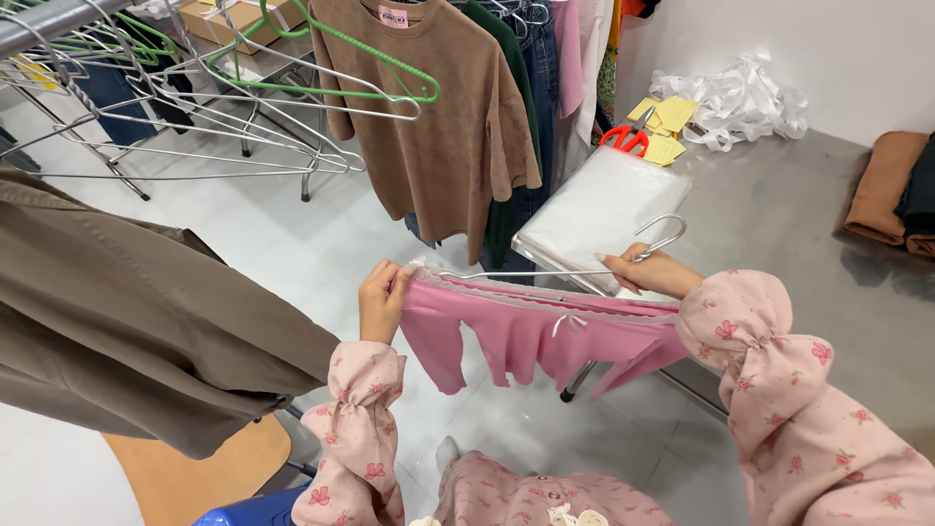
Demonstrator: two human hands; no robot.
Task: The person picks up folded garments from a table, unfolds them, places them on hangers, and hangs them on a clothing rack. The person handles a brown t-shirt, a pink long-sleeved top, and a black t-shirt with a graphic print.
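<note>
Shoulders needed seating evenly: we pinched the pink top [545,336] with left hand [382,300], right hand [651,271] gripping the wire hanger [654,234].

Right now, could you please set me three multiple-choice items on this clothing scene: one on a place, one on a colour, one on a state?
1. Where do the red-handled scissors lie?
A. on the grey table
B. on the floor
C. on the rack

2. What colour is the garment stretched between the hands?
A. green
B. pink
C. white

3. How does the right hand stand?
A. open and empty
B. flat on the table
C. closed on the metal hanger

Answers: 1 A, they rest beside the yellow paper slips; 2 B, pink with a lace edge; 3 C, its fingers wrap the hanger below the hook, while the left hand pinches the garment's other end.
</note>
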